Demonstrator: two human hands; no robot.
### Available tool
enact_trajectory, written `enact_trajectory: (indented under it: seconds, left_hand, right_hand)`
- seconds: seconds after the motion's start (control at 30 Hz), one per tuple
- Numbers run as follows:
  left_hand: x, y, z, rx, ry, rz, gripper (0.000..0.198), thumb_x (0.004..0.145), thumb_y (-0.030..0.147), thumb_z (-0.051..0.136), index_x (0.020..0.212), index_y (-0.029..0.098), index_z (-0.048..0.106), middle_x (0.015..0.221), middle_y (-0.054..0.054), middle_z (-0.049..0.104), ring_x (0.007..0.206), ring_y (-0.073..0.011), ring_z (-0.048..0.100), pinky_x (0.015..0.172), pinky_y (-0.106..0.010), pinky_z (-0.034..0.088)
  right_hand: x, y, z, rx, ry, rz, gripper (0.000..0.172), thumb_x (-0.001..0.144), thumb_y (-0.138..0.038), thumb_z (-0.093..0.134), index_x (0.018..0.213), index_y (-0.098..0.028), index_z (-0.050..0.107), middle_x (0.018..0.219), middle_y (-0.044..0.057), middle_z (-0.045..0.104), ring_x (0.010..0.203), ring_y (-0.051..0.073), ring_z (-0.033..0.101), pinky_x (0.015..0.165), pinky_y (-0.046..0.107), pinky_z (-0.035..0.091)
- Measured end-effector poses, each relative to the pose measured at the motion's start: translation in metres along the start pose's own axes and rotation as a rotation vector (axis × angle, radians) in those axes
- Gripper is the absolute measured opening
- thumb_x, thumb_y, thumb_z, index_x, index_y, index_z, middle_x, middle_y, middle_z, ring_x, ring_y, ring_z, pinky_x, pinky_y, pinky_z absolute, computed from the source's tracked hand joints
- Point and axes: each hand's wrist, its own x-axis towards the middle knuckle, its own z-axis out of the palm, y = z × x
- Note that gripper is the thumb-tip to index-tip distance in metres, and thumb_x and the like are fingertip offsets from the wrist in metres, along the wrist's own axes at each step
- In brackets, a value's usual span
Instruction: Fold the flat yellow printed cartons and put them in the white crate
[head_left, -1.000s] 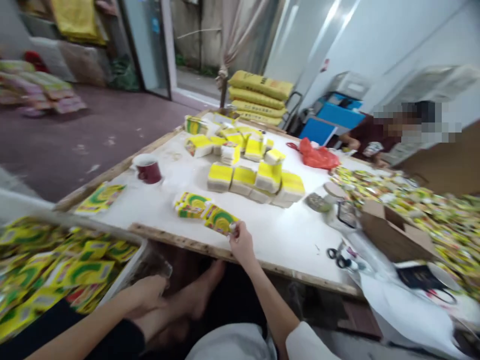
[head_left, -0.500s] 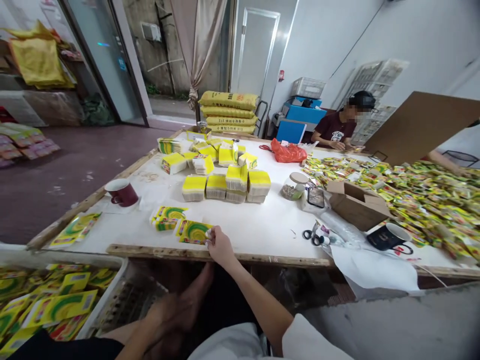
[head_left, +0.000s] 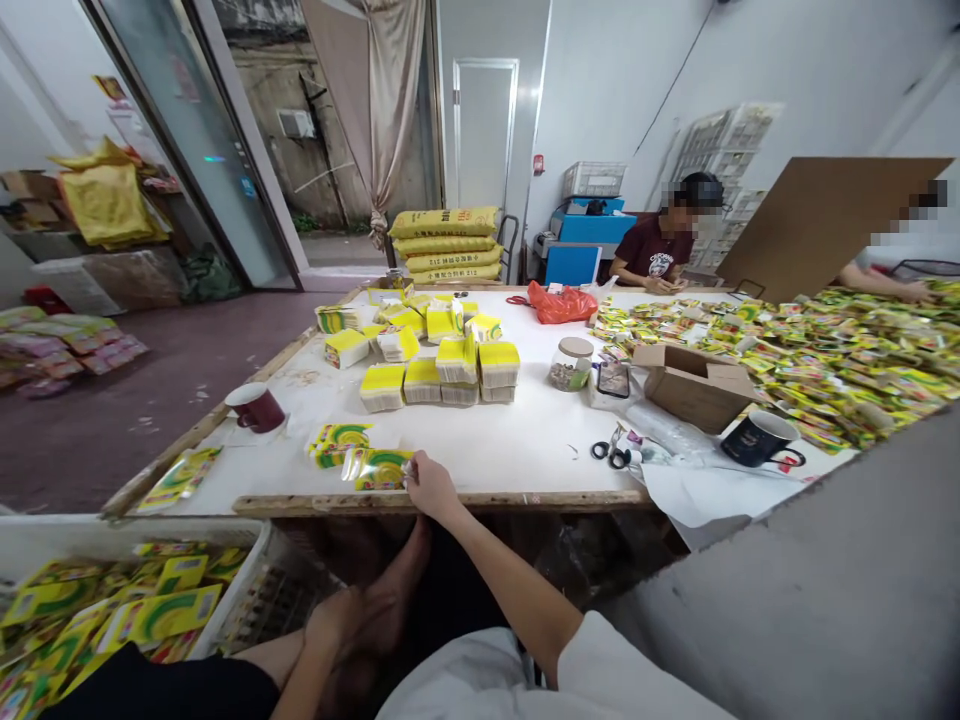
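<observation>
White-topped table [head_left: 525,455], wood-edged, across the middle of the frame; yellow sacks [head_left: 446,245], stacked, at upper centre behind it. Right hand [head_left: 435,488], at centre by the near edge: fingertips pinched on the right end of a yellow-and-green packet [head_left: 382,468], which lies on the tabletop just before a small packet pile [head_left: 336,442]. Left hand [head_left: 336,618], lower centre, well apart from the right, by the bare foot and shin; blurred, its grip cannot be told. Beyond the packet, centre: stacked yellow bundles [head_left: 459,368], in rows. Left of centre: one maroon mug [head_left: 261,412]. Lower left: white crate [head_left: 259,548] filled with loose packets. Right of centre: lidded jar [head_left: 564,374], black-handled scissors [head_left: 616,457], opened carton [head_left: 694,395], dark mug [head_left: 754,438], red plastic bag [head_left: 564,303]. Right: broad heap of packets [head_left: 799,350]; a co-worker [head_left: 660,252] seated behind. Upper right: brown board [head_left: 832,225], partly screening another person. Lower right: grey surface [head_left: 840,570], cutting off the table's near corner.
</observation>
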Motion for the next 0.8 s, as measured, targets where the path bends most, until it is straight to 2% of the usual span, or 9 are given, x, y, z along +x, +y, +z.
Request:
enact_trajectory:
  seconds: [0.1, 0.17, 0.23, 0.3, 0.4, 0.47, 0.53, 0.7, 0.8]
  left_hand:
    - [-0.005, 0.004, -0.001, 0.008, -0.004, -0.011, 0.042, 0.09, 0.046, 0.052, 0.104, 0.014, 0.075, 0.104, -0.021, 0.077, 0.107, -0.0339, 0.073, 0.089, -0.038, 0.052]
    - [-0.011, 0.011, 0.003, 0.02, 0.032, -0.023, 0.048, 0.094, 0.046, 0.044, 0.12, 0.014, 0.069, 0.115, -0.02, 0.075, 0.111, -0.0332, 0.072, 0.093, -0.039, 0.051]
    - [-0.019, 0.021, 0.011, 0.023, 0.11, -0.033, 0.053, 0.097, 0.045, 0.037, 0.135, 0.015, 0.059, 0.132, -0.019, 0.068, 0.12, -0.0321, 0.067, 0.099, -0.041, 0.048]
    - [-0.025, 0.03, 0.019, -0.017, 0.204, -0.043, 0.054, 0.096, 0.044, 0.039, 0.14, 0.016, 0.055, 0.143, -0.018, 0.06, 0.129, -0.0325, 0.06, 0.107, -0.044, 0.043]
    - [-0.028, 0.034, 0.029, -0.299, 0.324, -0.051, 0.046, 0.088, 0.037, 0.051, 0.128, 0.018, 0.063, 0.139, -0.014, 0.064, 0.131, -0.0342, 0.057, 0.114, -0.047, 0.037]
    - [-0.027, 0.032, 0.031, -0.502, 0.352, -0.053, 0.04, 0.087, 0.036, 0.049, 0.118, 0.019, 0.067, 0.13, -0.013, 0.07, 0.127, -0.0326, 0.061, 0.114, -0.043, 0.04]
    - [-0.025, 0.03, 0.031, -0.613, 0.363, -0.06, 0.041, 0.089, 0.039, 0.042, 0.113, 0.019, 0.067, 0.121, -0.012, 0.074, 0.122, -0.0309, 0.065, 0.109, -0.039, 0.046]
    - [-0.024, 0.035, 0.037, -0.767, 0.353, -0.029, 0.05, 0.088, 0.058, 0.036, 0.098, 0.02, 0.067, 0.103, -0.01, 0.077, 0.107, -0.0299, 0.07, 0.096, -0.036, 0.055]
    - [-0.025, 0.04, 0.044, -0.834, 0.283, -0.013, 0.071, 0.083, 0.08, 0.025, 0.077, 0.021, 0.064, 0.075, -0.009, 0.071, 0.08, -0.0275, 0.072, 0.073, -0.034, 0.06]
  right_hand:
    - [0.0, 0.001, 0.0, 0.001, -0.004, -0.01, 0.02, 0.084, -0.019, 0.067, 0.095, -0.024, 0.051, 0.09, 0.002, 0.068, 0.083, 0.021, 0.064, 0.073, 0.028, 0.041]
    - [0.0, 0.001, 0.0, 0.01, -0.002, -0.012, 0.019, 0.085, -0.019, 0.066, 0.095, -0.024, 0.051, 0.09, 0.002, 0.068, 0.083, 0.02, 0.064, 0.073, 0.028, 0.041]
    - [0.001, 0.001, 0.0, 0.022, -0.001, -0.012, 0.019, 0.085, -0.019, 0.066, 0.095, -0.024, 0.051, 0.091, 0.002, 0.069, 0.083, 0.02, 0.064, 0.072, 0.028, 0.041]
    - [0.001, 0.0, 0.0, 0.033, -0.005, -0.012, 0.018, 0.085, -0.019, 0.066, 0.095, -0.024, 0.051, 0.09, 0.002, 0.069, 0.084, 0.02, 0.064, 0.072, 0.027, 0.041]
    - [0.001, -0.001, -0.002, 0.041, -0.013, -0.009, 0.017, 0.085, -0.018, 0.065, 0.094, -0.024, 0.051, 0.09, 0.002, 0.069, 0.084, 0.02, 0.064, 0.072, 0.027, 0.041]
    - [0.0, -0.002, -0.003, 0.043, -0.019, -0.007, 0.017, 0.085, -0.018, 0.065, 0.094, -0.024, 0.051, 0.091, 0.002, 0.069, 0.084, 0.02, 0.064, 0.073, 0.028, 0.041]
    - [0.0, -0.003, -0.005, 0.043, -0.028, -0.009, 0.017, 0.085, -0.019, 0.065, 0.094, -0.024, 0.051, 0.091, 0.002, 0.069, 0.084, 0.019, 0.064, 0.073, 0.028, 0.041]
    - [-0.001, -0.004, -0.006, 0.038, -0.046, -0.019, 0.017, 0.086, -0.018, 0.066, 0.095, -0.025, 0.053, 0.091, 0.001, 0.07, 0.084, 0.019, 0.064, 0.073, 0.028, 0.04]
    - [-0.001, -0.004, -0.006, 0.033, -0.052, -0.021, 0.017, 0.086, -0.018, 0.066, 0.096, -0.024, 0.053, 0.091, 0.002, 0.07, 0.084, 0.019, 0.064, 0.073, 0.028, 0.04]
